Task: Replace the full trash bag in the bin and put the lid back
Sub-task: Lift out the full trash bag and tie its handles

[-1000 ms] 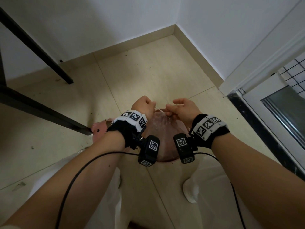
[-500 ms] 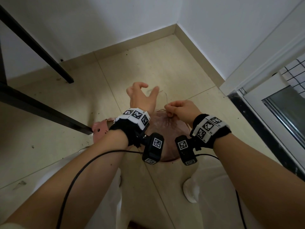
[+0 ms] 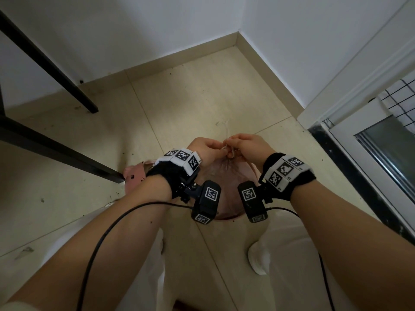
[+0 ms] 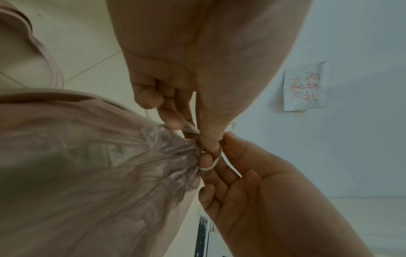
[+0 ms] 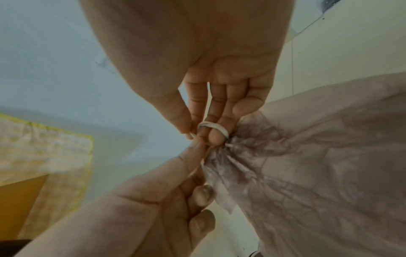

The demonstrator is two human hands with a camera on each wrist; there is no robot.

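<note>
Nearest, both forearms reach down over white trouser legs and a white shoe (image 3: 258, 260). Each wrist wears a black strap with checkered marker blocks. Between them, the pink, translucent trash bag (image 3: 226, 176) sits on the floor, its thin, crinkled film gathered into a puckered neck at the top. The left hand (image 3: 205, 148) has its grip closed on the white drawstring (image 4: 216, 156), thumb and fingertips pinching the flat cord just above the neck. The right hand (image 3: 247, 145) also holds the drawstring: a loop of it is wrapped around one finger, thumb pressing beside it. A loose end of cord curls upward beyond the knuckles. Left of the bag, a pink rounded plastic piece (image 3: 134, 175) lies by a black metal leg (image 3: 67, 151). Beyond, beige floor tiles (image 3: 190, 97), speckled with dirt, meet a pale skirting and white walls in a corner.
</note>
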